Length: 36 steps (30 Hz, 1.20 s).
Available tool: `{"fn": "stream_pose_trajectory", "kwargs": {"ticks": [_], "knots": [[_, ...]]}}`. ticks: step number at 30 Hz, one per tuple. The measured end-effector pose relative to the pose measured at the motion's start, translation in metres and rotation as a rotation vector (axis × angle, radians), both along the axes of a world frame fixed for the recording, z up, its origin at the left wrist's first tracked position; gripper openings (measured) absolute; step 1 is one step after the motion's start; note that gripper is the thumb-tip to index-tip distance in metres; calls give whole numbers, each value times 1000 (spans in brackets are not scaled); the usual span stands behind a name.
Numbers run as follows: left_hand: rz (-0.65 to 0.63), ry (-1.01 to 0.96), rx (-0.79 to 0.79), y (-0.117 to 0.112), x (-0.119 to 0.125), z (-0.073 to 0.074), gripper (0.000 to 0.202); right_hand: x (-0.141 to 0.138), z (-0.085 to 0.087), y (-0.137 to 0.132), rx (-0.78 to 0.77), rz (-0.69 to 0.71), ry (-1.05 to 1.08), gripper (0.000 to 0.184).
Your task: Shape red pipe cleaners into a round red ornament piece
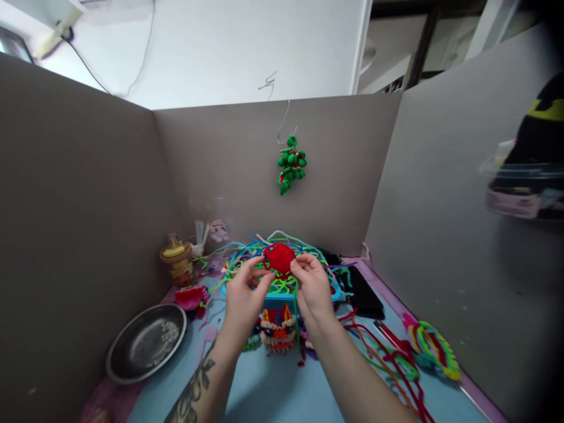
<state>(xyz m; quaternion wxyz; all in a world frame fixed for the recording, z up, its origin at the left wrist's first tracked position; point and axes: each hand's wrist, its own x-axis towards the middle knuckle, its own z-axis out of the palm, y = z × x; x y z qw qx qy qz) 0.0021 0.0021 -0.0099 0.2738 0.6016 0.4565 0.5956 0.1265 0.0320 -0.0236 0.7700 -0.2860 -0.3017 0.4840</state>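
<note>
A round red fuzzy piece (281, 258) with a looped rim, its exact kind unclear, is held up in front of me. My left hand (247, 294) has its fingertips closed at the piece's left edge, thumb low and forefinger above. On the other side, my right hand (314, 288) pinches the right edge between thumb and fingers. Behind both hands stands a blue tray (275, 301) heaped with fuzzy craft stems (247, 255) in green, blue and other colours. Below, between my wrists, several knobbly fuzzy figures (277, 332) in orange, red and cream sit on the table.
A metal bowl (136, 346) with small pale bits lies left, near a lidded brown pot (177, 261). Red and orange stems (396, 358) sprawl right, beside a black flat object (363, 294). Grey panels (211, 158) enclose the table; a green ornament (291, 164) hangs at the back.
</note>
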Motion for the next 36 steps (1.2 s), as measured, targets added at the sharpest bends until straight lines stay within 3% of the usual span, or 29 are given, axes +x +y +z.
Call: {"fn": "stream_pose_trajectory", "kwargs": {"ticks": [3,8,15,18,24,29,32,36], "knots": [[-31,6,-2,-4,8,-4,40,-8,1,-8,19,-32,17,24],[-8,-144,-9,-5,14,-2,37,-20,1,-18,2,-13,24,19],[-135,-272,-41,-2,11,2,34,-21,-5,-14,-14,6,-33,21],[-126,-352,-54,-3,11,5,35,-19,-5,-16,26,-115,-195,18],[-30,-418,-19,-7,10,10,33,-9,2,-28,247,-516,-785,14],[-34,-439,22,-11,12,11,32,-9,4,-33,342,-653,-926,15],[-40,-448,29,-11,14,10,32,-11,3,-33,299,-598,-910,15],[-61,-447,37,-10,15,9,31,-13,0,-25,165,-361,-742,13]]}}
